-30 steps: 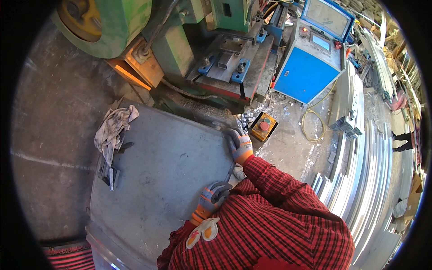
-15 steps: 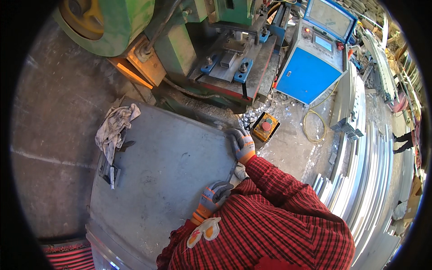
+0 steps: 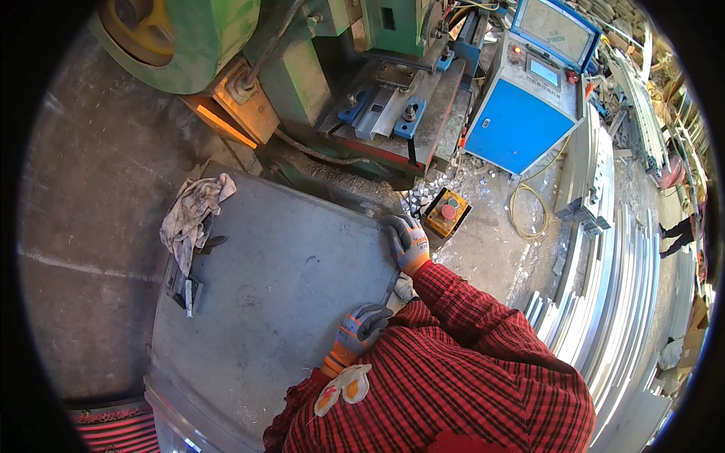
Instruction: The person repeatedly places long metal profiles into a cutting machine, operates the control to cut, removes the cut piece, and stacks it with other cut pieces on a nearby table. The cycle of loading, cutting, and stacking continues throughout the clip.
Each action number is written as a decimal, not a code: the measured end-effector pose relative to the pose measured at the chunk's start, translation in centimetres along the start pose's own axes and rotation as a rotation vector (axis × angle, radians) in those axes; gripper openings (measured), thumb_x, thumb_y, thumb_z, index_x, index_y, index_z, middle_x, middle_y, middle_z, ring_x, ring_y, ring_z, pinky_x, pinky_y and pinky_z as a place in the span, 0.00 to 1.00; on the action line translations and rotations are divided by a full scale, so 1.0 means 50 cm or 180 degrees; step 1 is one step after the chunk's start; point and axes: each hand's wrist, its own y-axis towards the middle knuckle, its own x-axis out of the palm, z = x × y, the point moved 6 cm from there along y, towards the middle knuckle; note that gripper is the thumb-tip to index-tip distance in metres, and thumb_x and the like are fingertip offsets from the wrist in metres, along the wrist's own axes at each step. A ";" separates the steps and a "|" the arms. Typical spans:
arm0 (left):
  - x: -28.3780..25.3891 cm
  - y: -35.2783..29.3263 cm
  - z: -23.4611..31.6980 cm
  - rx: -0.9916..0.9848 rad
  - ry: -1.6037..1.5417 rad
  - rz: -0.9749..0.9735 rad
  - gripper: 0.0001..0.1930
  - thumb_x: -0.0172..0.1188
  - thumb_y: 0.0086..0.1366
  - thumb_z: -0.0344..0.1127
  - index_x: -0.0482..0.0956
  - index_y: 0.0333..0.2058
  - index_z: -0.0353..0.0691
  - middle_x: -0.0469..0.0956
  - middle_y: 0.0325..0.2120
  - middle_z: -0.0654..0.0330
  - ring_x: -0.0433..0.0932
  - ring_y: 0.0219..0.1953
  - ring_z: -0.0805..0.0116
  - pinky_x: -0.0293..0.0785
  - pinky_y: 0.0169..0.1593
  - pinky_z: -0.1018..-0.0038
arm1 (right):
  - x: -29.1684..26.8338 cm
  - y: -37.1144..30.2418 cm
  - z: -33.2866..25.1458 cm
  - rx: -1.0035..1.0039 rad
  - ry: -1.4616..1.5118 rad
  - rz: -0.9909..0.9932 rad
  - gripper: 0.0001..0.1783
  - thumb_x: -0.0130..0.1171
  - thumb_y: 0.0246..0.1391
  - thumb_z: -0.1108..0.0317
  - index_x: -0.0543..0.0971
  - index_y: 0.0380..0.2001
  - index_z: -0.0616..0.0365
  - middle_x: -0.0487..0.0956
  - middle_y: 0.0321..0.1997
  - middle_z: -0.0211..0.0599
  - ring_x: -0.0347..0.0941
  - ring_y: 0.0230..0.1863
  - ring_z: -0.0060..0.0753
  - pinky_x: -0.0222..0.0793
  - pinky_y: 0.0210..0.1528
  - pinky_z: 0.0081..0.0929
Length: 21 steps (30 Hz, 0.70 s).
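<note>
My left hand, in a grey and orange work glove, rests on the near right edge of a grey metal table, fingers loosely bent with nothing visible in them. Farther up that edge, my right hand, gloved alike, lies on the table's corner, its fingers along the edge. Beside it stands a yellow control box with a red and a green button, untouched. Beyond the table, a silver metal profile sticks out of the die of a green press, between two blue clamps.
A crumpled rag and small dark metal pieces lie on the table's left edge. A blue control cabinet stands at the far right. Long metal profiles cover the right floor. A yellow hose and metal scraps lie about.
The green ram of the press has come down. The metal profile now reaches farther out of the die toward me. Both my hands have stayed in place.
</note>
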 end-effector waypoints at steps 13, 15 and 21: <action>-0.003 0.009 0.013 0.0038 0.0194 -0.0009 0.13 0.60 0.61 0.27 0.80 0.46 0.37 0.81 0.43 0.51 0.80 0.45 0.51 0.76 0.49 0.60 | 0.000 -0.001 0.005 -0.0011 -0.0049 0.0028 0.11 0.54 0.59 0.71 0.79 0.45 0.57 0.79 0.45 0.44 0.73 0.49 0.53 0.67 0.54 0.44; -0.005 0.008 0.017 0.0021 0.0190 0.0005 0.14 0.59 0.60 0.26 0.79 0.46 0.37 0.81 0.43 0.51 0.80 0.45 0.51 0.76 0.49 0.61 | 0.003 -0.001 0.003 -0.0031 -0.0050 0.0041 0.11 0.54 0.58 0.71 0.79 0.45 0.57 0.79 0.45 0.44 0.73 0.49 0.53 0.67 0.54 0.44; 0.000 -0.004 -0.002 -0.0126 0.0055 -0.0025 0.17 0.62 0.60 0.32 0.80 0.49 0.40 0.80 0.47 0.52 0.79 0.47 0.49 0.75 0.52 0.59 | 0.001 0.000 -0.002 -0.0073 -0.0093 0.0051 0.11 0.55 0.58 0.71 0.79 0.44 0.56 0.79 0.45 0.44 0.73 0.49 0.52 0.67 0.53 0.44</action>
